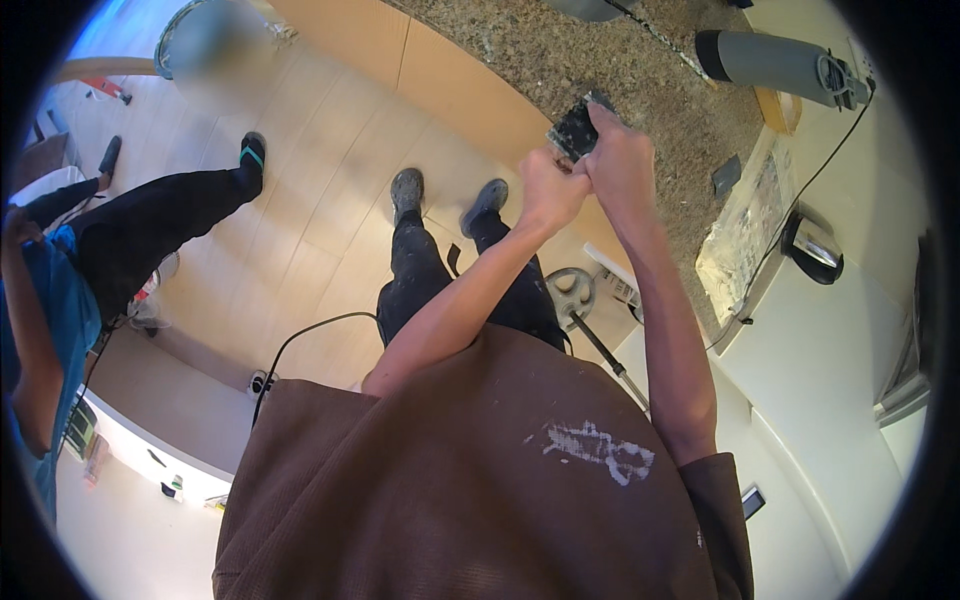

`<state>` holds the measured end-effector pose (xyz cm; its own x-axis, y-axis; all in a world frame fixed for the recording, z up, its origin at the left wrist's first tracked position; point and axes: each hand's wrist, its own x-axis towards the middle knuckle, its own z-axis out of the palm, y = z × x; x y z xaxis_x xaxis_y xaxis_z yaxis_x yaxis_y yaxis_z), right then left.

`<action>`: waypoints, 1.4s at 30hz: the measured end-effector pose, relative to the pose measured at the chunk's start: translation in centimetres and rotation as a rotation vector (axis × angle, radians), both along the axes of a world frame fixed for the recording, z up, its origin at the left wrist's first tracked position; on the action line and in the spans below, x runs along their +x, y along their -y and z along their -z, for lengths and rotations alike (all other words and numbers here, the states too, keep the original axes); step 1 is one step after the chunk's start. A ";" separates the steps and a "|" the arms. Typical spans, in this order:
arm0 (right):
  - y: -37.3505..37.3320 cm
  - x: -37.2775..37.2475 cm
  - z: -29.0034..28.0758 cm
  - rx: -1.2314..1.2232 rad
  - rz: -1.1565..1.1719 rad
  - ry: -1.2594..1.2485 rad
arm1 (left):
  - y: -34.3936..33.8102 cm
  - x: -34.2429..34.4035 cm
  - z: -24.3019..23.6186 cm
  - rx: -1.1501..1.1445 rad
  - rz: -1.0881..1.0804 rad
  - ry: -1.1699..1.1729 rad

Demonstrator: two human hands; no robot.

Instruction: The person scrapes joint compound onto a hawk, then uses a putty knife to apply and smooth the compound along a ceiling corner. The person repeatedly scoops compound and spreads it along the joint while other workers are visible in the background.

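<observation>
My right hand is closed on a small dark, squarish flat piece speckled with pale residue; one finger stretches along its edge. Against it, my left hand is curled at the piece's near corner, fingers bent and touching it. Whether it is a scraper blade or a scrap of tile I cannot tell. Both hands are above the near edge of a brown, rough, speckled countertop. Farther right on that surface lies a loose grey flat piece.
A grey cylindrical tool with a coiled cord lies at the far right. Beside it runs a strip smeared with cream-coloured paste. A metal pole with a round wheel-like part stands by my legs. Another person in blue is at left, near a bucket.
</observation>
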<state>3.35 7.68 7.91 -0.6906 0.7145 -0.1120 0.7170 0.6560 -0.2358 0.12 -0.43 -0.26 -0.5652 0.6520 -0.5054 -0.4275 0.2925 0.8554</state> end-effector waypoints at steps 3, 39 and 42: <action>-0.1 0.0 0.9 0.014 -0.006 -0.034 | -0.1 0.0 0.3 0.056 -0.097 0.040; 0.3 6.0 -3.1 -0.004 0.193 -0.208 | 1.7 -1.7 -3.4 0.141 0.212 -0.011; 3.4 5.6 -4.4 0.214 -0.098 -0.349 | 2.7 -3.2 -5.0 0.306 0.126 -0.039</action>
<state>8.98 4.25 12.36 -0.7268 0.6250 0.2849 0.5497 0.7780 -0.3042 -3.05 -3.12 4.71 -0.4855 0.8363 -0.2549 -0.3696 0.0679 0.9267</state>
